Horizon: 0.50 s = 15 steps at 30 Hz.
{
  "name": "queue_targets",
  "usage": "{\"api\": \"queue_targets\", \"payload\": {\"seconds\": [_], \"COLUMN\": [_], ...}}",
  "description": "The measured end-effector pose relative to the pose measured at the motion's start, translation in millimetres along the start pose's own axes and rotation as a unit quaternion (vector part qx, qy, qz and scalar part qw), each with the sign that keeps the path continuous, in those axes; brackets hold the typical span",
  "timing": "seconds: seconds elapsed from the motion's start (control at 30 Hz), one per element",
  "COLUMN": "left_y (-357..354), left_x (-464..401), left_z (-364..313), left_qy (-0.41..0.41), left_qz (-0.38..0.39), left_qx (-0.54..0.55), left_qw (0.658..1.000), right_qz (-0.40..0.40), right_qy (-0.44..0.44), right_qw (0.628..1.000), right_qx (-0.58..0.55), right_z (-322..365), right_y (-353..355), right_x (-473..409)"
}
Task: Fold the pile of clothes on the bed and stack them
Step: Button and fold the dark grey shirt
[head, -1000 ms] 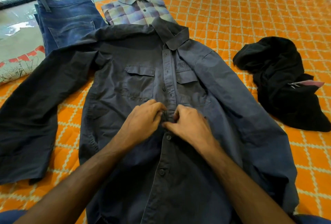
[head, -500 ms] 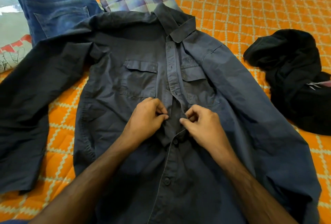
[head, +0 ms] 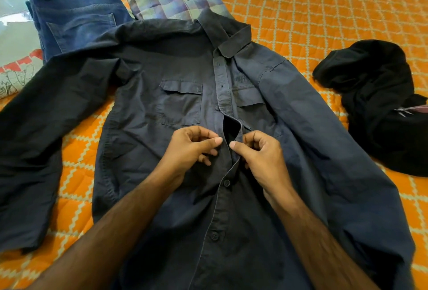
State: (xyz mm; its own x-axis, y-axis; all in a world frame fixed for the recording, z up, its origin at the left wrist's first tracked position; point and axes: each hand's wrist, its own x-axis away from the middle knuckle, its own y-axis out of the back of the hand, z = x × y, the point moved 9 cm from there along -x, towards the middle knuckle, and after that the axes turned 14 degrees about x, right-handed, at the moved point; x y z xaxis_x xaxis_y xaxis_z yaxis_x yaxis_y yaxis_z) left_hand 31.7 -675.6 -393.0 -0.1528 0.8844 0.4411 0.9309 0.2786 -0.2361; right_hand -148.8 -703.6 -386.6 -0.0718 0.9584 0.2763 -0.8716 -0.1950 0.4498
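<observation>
Both hands pinch the placket of the dark blue shirt [head: 180,109]: left hand [head: 192,148] on one edge, right hand [head: 259,153] on the other, the gap wider than half a second ago. It lies spread on the orange quilted bedspread [head: 324,7], beside folded jeans [head: 74,14], a folded checked shirt [head: 178,2] and crumpled black garment [head: 375,95].

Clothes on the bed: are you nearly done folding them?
Not yet. The jeans and the checked shirt lie folded side by side at the far edge, not stacked. The dark shirt lies spread flat, sleeves out; the left hand and right hand pinch its front edges at an open gap between buttons. It needs folding, and the black garment lies crumpled to the right.
</observation>
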Motion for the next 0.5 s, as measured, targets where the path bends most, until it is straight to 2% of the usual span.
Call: {"api": "queue_targets", "payload": {"seconds": [0.27, 0.5], "left_y": [3, 6], "left_x": [-4, -5], "left_z": [10, 14], "left_qy": [-0.032, -0.031], "left_qz": [-0.009, -0.015], "left_qx": [-0.032, -0.022], "left_qw": [0.999, 0.999], "right_qz": [-0.022, -0.043], "right_qy": [0.006, 0.012], "right_qw": [0.999, 0.999], "right_qx": [0.044, 0.025], "right_z": [-4, -2], "right_y": [-8, -11], "right_x": [2, 4]}}
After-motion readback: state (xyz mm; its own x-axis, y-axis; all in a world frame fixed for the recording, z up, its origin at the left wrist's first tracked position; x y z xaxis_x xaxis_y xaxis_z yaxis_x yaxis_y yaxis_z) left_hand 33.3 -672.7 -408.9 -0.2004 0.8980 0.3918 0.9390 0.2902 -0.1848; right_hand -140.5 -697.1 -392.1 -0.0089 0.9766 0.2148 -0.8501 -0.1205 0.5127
